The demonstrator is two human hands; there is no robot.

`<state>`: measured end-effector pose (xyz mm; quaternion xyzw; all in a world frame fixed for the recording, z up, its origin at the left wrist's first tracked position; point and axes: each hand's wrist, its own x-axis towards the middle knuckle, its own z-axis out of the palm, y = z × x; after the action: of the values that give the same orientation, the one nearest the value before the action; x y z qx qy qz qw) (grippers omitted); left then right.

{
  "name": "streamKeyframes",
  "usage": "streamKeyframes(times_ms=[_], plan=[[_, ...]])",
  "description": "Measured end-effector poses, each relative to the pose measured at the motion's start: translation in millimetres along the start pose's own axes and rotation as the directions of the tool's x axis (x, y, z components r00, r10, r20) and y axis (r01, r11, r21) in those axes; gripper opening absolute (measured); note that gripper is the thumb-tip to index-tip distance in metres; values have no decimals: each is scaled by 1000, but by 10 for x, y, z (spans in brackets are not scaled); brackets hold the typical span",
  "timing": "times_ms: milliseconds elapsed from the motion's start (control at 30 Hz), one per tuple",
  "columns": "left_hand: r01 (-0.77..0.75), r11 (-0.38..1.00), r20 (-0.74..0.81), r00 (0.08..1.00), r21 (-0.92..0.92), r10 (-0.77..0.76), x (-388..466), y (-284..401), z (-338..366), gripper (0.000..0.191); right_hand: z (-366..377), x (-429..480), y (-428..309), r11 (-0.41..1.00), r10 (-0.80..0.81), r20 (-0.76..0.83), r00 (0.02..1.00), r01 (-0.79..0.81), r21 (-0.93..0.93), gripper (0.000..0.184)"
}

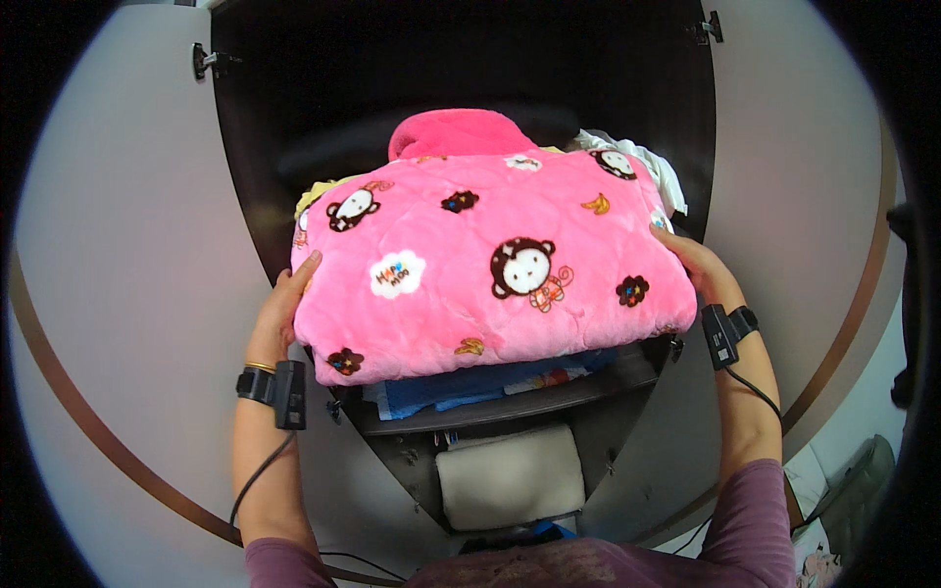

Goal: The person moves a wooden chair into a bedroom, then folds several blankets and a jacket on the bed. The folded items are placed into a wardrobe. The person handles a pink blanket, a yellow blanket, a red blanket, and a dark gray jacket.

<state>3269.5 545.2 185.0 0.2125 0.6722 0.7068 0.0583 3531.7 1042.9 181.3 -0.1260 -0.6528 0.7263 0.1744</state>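
A thick folded pink plush blanket (441, 309), printed with cartoon monkeys, bananas and dark flowers, spans the space between my two hands. My left hand (290, 294) grips its left side, thumb on top and fingers mostly hidden. On the opposite side my right hand (695, 264) holds the right edge, its fingers also largely out of sight. Behind the printed blanket rises a plain, darker pink plush fold (463, 132). The bundle is at the front of an open dark wardrobe (441, 51); whether it rests on anything underneath cannot be told.
Wardrobe doors stand open at left (125, 220) and right (794, 184). White fabric (665, 176) and yellow fabric (316, 192) show behind the blanket. Blue folded cloth (426, 393) lies on a dark shelf (514, 408); lower down sits a cream folded textile (514, 478). Cables trail from both wrist devices.
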Motion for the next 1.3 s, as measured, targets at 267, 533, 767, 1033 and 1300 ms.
streamKeyframes(times_ms=[267,533,767,1033,1300], plan=[[141,930,109,988,-338,-110,-147,68,143,46,220,-161,36,950,-67,90,994,36,310,52],[-348,937,-166,923,24,347,-420,730,901,33,318,-293,-566,714,-674,-78,734,621,-324,45],[-737,640,-258,589,218,766,-516,1228,903,22,417,-541,-964,419,-907,-58,418,877,-235,39],[-849,142,-308,-26,509,951,7,1882,864,24,410,289,-1451,154,-981,-142,135,979,-134,29],[-756,95,-298,-136,647,945,918,1993,564,27,548,1770,-1602,123,-954,-299,-14,892,-435,41]])
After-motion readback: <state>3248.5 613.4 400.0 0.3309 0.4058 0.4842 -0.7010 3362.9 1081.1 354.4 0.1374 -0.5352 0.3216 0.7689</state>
